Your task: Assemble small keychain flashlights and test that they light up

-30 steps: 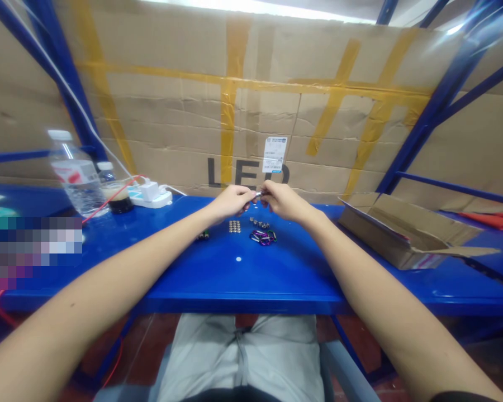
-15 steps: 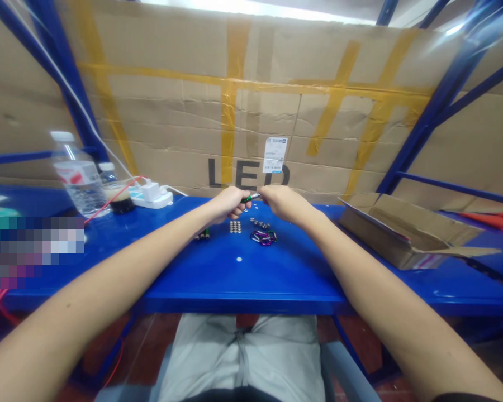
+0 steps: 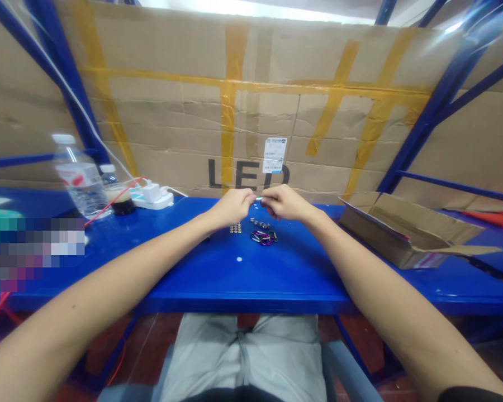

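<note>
Above the blue table, my left hand (image 3: 233, 205) and my right hand (image 3: 285, 203) are closed toward each other. Both pinch a slim green-and-silver tube (image 3: 259, 198); just a short piece shows between the fingertips, the rest being covered. Below them lie small silver round pieces (image 3: 235, 228) in neat rows, partly behind my left hand. Several loose small metal parts (image 3: 260, 223) are near the middle. Closer to me is a little pile of purple and green carabiners (image 3: 265, 238).
To the right stands an open cardboard box (image 3: 396, 237). A water bottle (image 3: 77, 176), a cup of dark drink (image 3: 121, 201) and a white power strip (image 3: 153, 197) with a red cable are at the left. A large cardboard sheet (image 3: 171, 128) backs the table.
My left hand has turned and moved slightly right, covering more of the tube. My right fingers have shifted on its end, and the hands are closer together.
</note>
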The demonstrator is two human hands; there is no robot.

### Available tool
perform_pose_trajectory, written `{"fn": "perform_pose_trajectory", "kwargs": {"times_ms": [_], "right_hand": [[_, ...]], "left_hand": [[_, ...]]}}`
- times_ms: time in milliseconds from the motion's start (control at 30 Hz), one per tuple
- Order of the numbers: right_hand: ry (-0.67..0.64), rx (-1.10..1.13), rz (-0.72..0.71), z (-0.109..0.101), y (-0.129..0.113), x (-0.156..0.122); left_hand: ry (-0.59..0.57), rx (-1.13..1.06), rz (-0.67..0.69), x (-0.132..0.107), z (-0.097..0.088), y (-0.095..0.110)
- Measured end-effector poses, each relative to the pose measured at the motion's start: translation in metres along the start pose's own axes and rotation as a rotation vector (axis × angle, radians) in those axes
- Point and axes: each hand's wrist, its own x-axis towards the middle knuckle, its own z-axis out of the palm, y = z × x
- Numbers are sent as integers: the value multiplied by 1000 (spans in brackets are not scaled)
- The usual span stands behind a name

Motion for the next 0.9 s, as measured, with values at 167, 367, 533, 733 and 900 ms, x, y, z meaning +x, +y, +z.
{"fn": "perform_pose_trajectory", "kwargs": {"times_ms": [167,367,533,733,900], "right_hand": [[-94,271,107,2,4,1],[-143,506,176,3,12,2],[-215,697,237,5,15,2],[-217,816,316,7,14,2],[-237,886,357,7,14,1]], "left_hand": [[22,127,115,-2,2,-3],[48,156,169,-2,4,-5],[53,178,233,-3,7,-10],[52,146,277,-3,10,-14],[39,160,305,-4,10,-15]]}}
